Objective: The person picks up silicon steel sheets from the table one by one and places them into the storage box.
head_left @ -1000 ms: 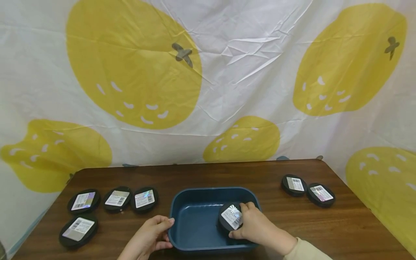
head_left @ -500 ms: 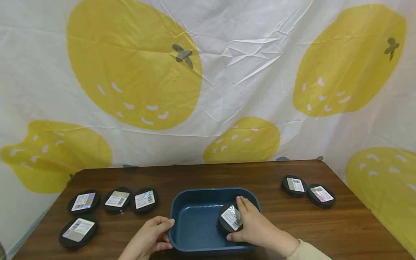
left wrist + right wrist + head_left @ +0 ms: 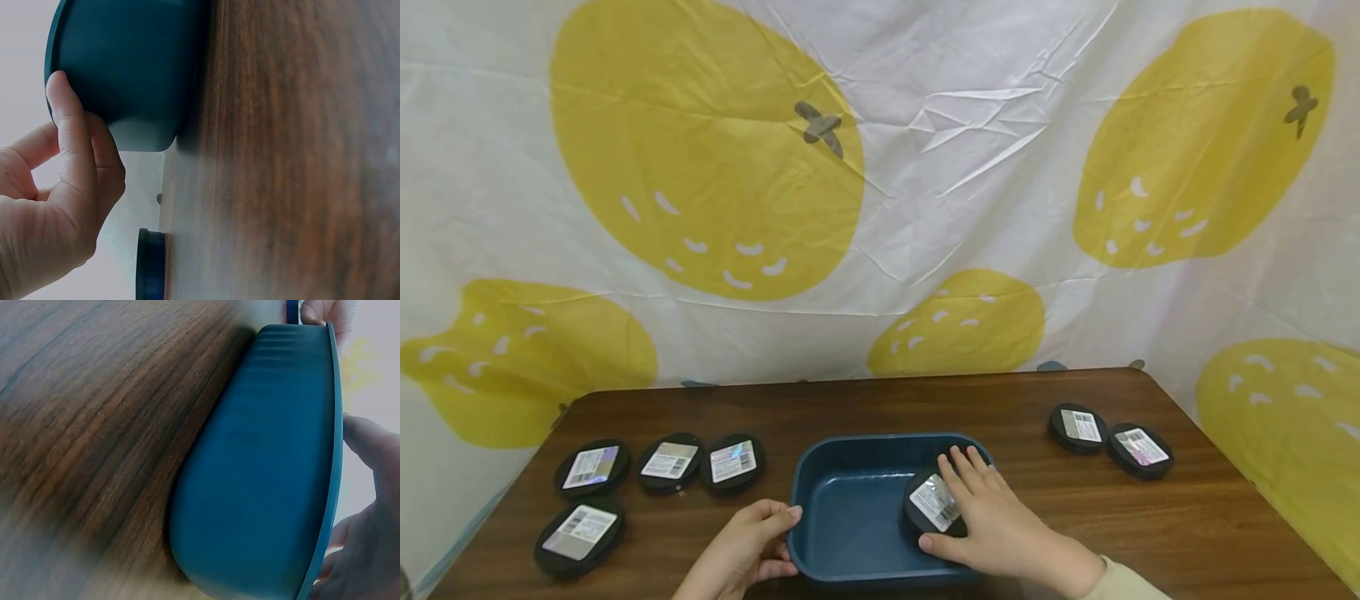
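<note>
A blue rectangular basin (image 3: 850,517) stands on the wooden table. My left hand (image 3: 748,537) pinches its left rim between thumb and fingers; the left wrist view shows the fingers against the outer wall (image 3: 131,75). Inside the basin, at its right side, lies a black round container (image 3: 931,504) with a white barcode label on top. My right hand (image 3: 1003,525) reaches over the right rim beside it, fingers straight and spread, thumb near the container's front edge. The hand hides part of the container's right side. In the right wrist view the basin's wall hides the container.
On the table's left lie several similar black round containers with labels, one (image 3: 732,462) nearest the basin and one (image 3: 580,537) nearest the front. Two more (image 3: 1078,427) lie at the back right. A fruit-printed cloth (image 3: 955,208) hangs behind the table.
My right hand's fingers have straightened and spread, letting go of the container in the basin. The container stays where it was. My left hand keeps its hold on the rim.
</note>
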{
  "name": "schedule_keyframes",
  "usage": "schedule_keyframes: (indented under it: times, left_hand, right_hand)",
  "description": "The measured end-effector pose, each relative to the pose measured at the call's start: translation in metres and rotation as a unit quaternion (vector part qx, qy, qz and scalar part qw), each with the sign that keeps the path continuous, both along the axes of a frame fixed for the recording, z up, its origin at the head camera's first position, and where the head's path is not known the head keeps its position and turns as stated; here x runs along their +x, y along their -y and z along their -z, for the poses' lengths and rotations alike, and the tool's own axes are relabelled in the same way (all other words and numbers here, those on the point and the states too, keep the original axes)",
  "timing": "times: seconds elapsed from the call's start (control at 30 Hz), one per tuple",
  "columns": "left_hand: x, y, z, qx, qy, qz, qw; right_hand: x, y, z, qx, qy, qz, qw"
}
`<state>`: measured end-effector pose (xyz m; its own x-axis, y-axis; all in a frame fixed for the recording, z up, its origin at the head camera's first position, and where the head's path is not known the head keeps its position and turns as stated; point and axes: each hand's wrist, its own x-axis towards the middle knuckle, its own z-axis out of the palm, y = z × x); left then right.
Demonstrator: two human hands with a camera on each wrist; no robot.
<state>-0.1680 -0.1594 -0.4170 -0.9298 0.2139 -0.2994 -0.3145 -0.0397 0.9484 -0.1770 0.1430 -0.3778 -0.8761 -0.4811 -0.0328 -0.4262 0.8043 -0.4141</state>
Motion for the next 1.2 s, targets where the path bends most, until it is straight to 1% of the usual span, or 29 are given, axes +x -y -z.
schedule_keyframes:
  times: [0.2,0.3,0.47,0.73,1.0,1.2]
  left_hand:
    - [0.001,0.000,0.000,0.002,0.000,0.003,1.0000]
    - [0.001,0.000,0.001,0.004,0.001,0.006,1.0000]
    - [0.001,0.001,0.001,0.003,0.003,0.005,1.0000]
    - [0.000,0.002,0.000,0.003,0.005,0.004,1.0000]
    - [-0.001,0.001,0.000,0.003,0.002,0.001,1.0000]
    - [0.000,0.000,0.002,0.000,0.003,0.000,1.0000]
  right_hand:
    - [0.005,-0.007,0.000,0.037,-0.054,-0.007,0.9978]
    - [0.008,-0.011,-0.001,0.045,-0.070,-0.003,0.9965]
    - [0.008,-0.018,-0.001,0.050,-0.078,0.003,0.9957]
    - [0.010,-0.027,0.000,0.053,-0.105,0.012,0.9930]
    - [0.011,-0.034,0.000,0.052,-0.103,0.020,0.9931]
    - [0.013,-0.040,0.003,0.058,-0.117,0.038,0.9907]
